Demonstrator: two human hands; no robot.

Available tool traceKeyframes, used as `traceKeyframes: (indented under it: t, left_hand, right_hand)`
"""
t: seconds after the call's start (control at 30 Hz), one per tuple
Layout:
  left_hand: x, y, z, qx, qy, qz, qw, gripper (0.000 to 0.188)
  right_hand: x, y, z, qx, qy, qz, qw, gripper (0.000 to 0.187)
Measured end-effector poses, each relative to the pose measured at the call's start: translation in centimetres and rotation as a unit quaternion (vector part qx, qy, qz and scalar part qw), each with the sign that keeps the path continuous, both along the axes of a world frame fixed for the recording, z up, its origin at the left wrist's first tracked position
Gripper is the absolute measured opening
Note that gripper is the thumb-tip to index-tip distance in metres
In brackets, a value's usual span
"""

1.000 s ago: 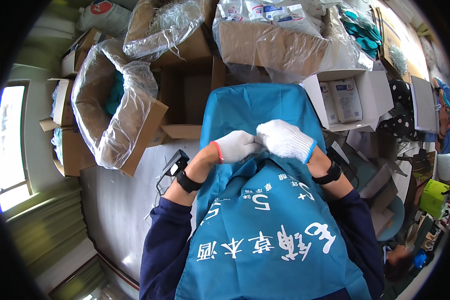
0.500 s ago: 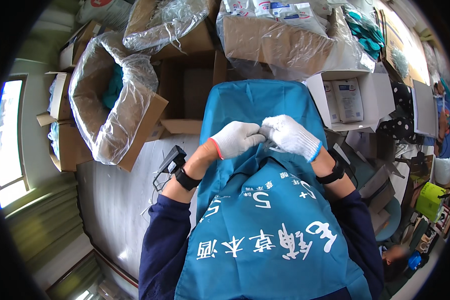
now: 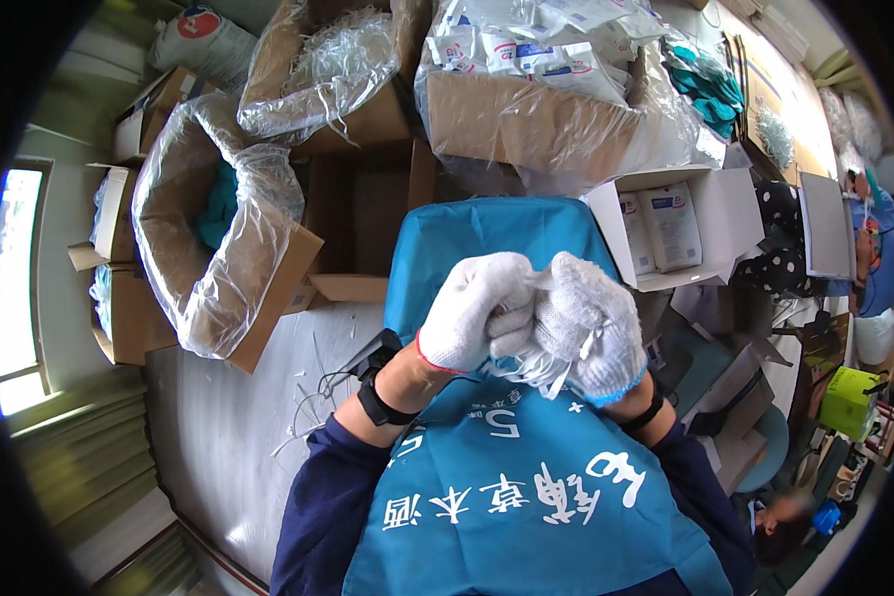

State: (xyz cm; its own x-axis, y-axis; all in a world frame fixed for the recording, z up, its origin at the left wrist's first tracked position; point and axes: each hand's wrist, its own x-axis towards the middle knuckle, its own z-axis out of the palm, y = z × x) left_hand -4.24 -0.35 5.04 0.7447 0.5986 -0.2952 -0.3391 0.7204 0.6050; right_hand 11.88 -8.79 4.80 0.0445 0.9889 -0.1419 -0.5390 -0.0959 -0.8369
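Knit-gloved fingers [image 3: 512, 326] hold thin white strands [image 3: 538, 371] above smooth blue cloth [image 3: 497, 233].

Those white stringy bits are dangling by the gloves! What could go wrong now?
The white strands hang loose below the gloved left hand and right hand, so some might drop onto the blue apron. They might also snag, because the hands are so close together. And the white box is open, so a stray strand could perhaps land on its packets.
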Motion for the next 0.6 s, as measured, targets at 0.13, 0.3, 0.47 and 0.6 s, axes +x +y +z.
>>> traceKeyframes:
  t: [0.13, 0.3, 0.47, 0.6]
  left_hand:
    - [2.1, 0.7, 0.7, -0.194, -0.086, 0.081, 0.974, 0.036]
    - [3.4, 1.7, 0.3, -0.201, -0.201, 0.118, 0.952, 0.039]
    - [2.6, 4.5, -1.6, -0.3, -0.469, 0.164, 0.815, 0.036]
    - [1.8, 3.8, -3.3, -0.272, -0.358, 0.154, 0.88, 0.036]
  right_hand:
    - [0.4, 2.3, 1.2, -0.101, 0.295, -0.004, 0.95, 0.02]
    - [0.2, 4.5, 1.6, -0.012, 0.388, 0.016, 0.921, 0.043]
    - [3.5, 7.2, 1.8, 0.262, 0.52, 0.047, 0.812, 0.05]
    - [4.7, 8.9, 3.5, 0.2, 0.17, -0.063, 0.963, 0.051]
